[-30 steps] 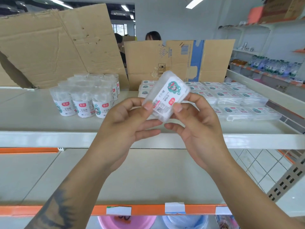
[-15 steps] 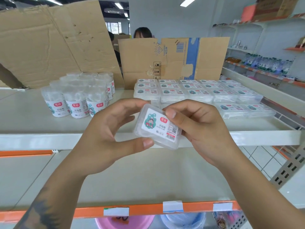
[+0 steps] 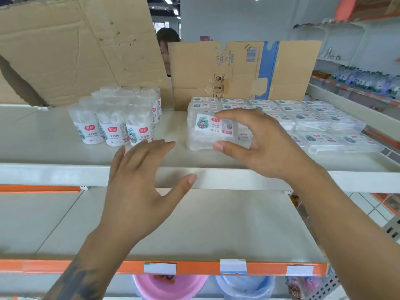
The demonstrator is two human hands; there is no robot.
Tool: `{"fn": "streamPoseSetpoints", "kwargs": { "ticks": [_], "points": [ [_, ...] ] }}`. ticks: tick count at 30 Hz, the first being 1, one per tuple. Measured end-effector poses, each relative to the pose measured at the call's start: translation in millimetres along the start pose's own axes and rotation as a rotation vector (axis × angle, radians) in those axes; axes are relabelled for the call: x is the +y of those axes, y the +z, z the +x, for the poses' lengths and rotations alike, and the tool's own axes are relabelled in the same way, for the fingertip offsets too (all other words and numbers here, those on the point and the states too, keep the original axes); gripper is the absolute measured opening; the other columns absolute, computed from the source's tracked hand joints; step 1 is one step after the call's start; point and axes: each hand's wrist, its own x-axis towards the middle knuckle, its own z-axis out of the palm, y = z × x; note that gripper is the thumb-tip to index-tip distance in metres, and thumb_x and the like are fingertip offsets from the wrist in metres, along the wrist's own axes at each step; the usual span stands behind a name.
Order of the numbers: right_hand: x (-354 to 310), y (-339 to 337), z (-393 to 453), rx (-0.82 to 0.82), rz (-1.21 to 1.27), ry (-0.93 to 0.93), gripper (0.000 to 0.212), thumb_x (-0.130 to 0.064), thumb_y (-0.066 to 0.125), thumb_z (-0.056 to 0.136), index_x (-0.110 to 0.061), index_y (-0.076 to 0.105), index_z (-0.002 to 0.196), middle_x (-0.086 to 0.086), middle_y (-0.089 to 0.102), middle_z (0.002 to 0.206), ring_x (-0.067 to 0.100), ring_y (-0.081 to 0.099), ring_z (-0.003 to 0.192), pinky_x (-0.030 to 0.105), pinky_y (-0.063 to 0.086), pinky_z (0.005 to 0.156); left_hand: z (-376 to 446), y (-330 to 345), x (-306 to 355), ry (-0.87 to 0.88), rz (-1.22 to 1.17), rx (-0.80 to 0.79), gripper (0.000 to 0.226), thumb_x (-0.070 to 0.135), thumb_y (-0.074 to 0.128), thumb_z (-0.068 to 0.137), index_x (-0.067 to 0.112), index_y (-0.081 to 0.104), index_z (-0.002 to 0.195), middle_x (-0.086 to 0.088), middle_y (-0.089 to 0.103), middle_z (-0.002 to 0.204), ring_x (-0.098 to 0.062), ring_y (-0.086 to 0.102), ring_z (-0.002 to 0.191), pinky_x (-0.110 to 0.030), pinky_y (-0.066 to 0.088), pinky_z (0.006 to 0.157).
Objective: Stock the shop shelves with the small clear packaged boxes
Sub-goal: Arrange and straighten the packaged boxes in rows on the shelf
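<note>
White metal shop shelves point(image 3: 151, 176) fill the view from the head camera, with brown cardboard sheets point(image 3: 75, 50) standing up at the back. Only this one view is given.

On the top shelf, at the left, stands a group of small round clear tubs with white labels point(image 3: 112, 120). To the right lie rows of flat clear plastic boxes with white picture labels point(image 3: 313, 124), packed side by side.

At the left end of those rows, at the front, sits one small clear plastic box with a cartoon sticker point(image 3: 207, 132). It looks to rest on top of another box. The right hand point(image 3: 266, 146) is curled around it. The pointing finger lies on its top back edge and the thumb is at its front bottom corner. The fingers are half open, and I cannot tell if they are pinching the box or just letting go.

The left hand point(image 3: 138, 187) is spread wide open and flat. It holds nothing and hangs near the front edge of the top shelf, left of the box.

The box looks light and stiff, with smooth sides that may slip. I think the best hold is a pinch across its two long edges, front and back. A hard bump could knock the stack crooked.

The lower shelf with the orange front strip point(image 3: 194, 267) has no goods on it.
</note>
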Motion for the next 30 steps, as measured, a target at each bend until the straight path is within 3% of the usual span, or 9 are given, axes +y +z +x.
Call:
{"fn": "streamPoseSetpoints", "kwargs": {
  "ticks": [3, 5, 12, 21, 27, 30],
  "points": [
    [14, 4, 21, -0.076, -0.121, 0.043, 0.050, -0.049, 0.072, 0.090, -0.038, 0.057, 0.137, -0.015, 0.059, 0.137, 0.013, 0.043, 0.131, 0.033, 0.029, 0.112, -14, 13, -11, 0.078, 0.200, 0.010, 0.060, 0.066, 0.058, 0.091, 0.022, 0.065, 0.131, 0.003, 0.065, 0.134, -0.027, 0.055, 0.133, -0.053, 0.025, 0.121],
    [21, 14, 25, -0.090, -0.173, 0.018, 0.044, -0.053, 0.066, 0.092, -0.039, 0.060, 0.133, -0.016, 0.061, 0.134, 0.015, 0.045, 0.131, 0.038, 0.027, 0.111, -17, 18, -14, 0.108, 0.229, 0.045, 0.059, 0.064, 0.059, 0.092, 0.019, 0.066, 0.131, 0.001, 0.064, 0.132, -0.030, 0.056, 0.131, -0.054, 0.026, 0.120],
    [29, 32, 26, -0.007, -0.165, -0.022, 0.043, -0.055, 0.053, 0.092, -0.037, 0.065, 0.129, -0.019, 0.063, 0.134, 0.018, 0.051, 0.129, 0.035, 0.026, 0.102, -18, 28, -11, 0.092, 0.219, 0.142, 0.055, 0.059, 0.065, 0.089, 0.016, 0.071, 0.123, 0.000, 0.067, 0.122, -0.031, 0.059, 0.121, -0.055, 0.031, 0.115],
    [34, 37, 24, 0.043, -0.211, -0.056, 0.053, -0.061, 0.048, 0.091, -0.039, 0.056, 0.139, -0.014, 0.054, 0.145, 0.022, 0.044, 0.136, 0.036, 0.025, 0.106, -19, 37, -7, 0.053, 0.223, 0.199, 0.055, 0.062, 0.064, 0.087, 0.014, 0.071, 0.114, 0.001, 0.066, 0.116, -0.030, 0.059, 0.115, -0.052, 0.029, 0.115],
    [30, 32, 17, 0.257, -0.215, -0.082, 0.042, -0.049, 0.060, 0.095, -0.026, 0.066, 0.130, -0.003, 0.062, 0.137, 0.029, 0.056, 0.125, 0.046, 0.038, 0.104, -20, 35, -2, 0.026, 0.216, 0.189, 0.054, 0.061, 0.066, 0.088, 0.013, 0.070, 0.113, 0.001, 0.065, 0.114, -0.030, 0.059, 0.113, -0.048, 0.026, 0.118],
    [17, 30, 3, 0.376, -0.194, -0.094, 0.034, -0.037, 0.064, 0.097, -0.018, 0.070, 0.124, 0.000, 0.067, 0.129, 0.028, 0.061, 0.119, 0.048, 0.044, 0.101, -24, 32, 1, 0.019, 0.208, 0.147, 0.057, 0.061, 0.064, 0.090, 0.013, 0.067, 0.121, -0.002, 0.064, 0.120, -0.033, 0.055, 0.123, -0.051, 0.022, 0.121]
  ]
}}
